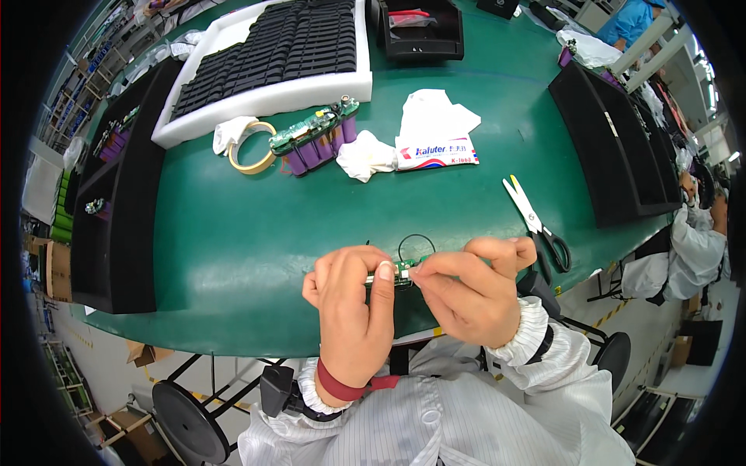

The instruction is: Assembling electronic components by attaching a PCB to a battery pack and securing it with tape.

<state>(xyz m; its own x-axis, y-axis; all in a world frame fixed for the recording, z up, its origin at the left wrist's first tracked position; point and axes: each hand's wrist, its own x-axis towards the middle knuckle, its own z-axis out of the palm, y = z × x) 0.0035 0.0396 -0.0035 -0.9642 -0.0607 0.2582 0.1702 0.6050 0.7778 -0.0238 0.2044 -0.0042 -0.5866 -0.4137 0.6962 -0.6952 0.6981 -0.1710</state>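
Note:
Near the table's front edge, my left hand [350, 311] is closed on a small green circuit board [402, 266] with white parts on it. The thumb presses along its near side, and most of the board is hidden behind the fingers. My right hand [474, 295] pinches at the board's right end; what lies between its fingertips is too small to make out. A thin black wire [417, 236] loops up behind the board. Farther off stands a battery pack [315, 140] with purple cells and a green board on top. Scissors [532, 213] with black handles lie right of my hands.
A roll of tape [252, 149], crumpled white tissue [365, 157] and a white, blue and red packet [437, 154] lie mid-table. Behind are a white foam tray [264, 120] of black parts and a black bin [423, 46]. Black racks [128, 233] flank both sides; people work at right.

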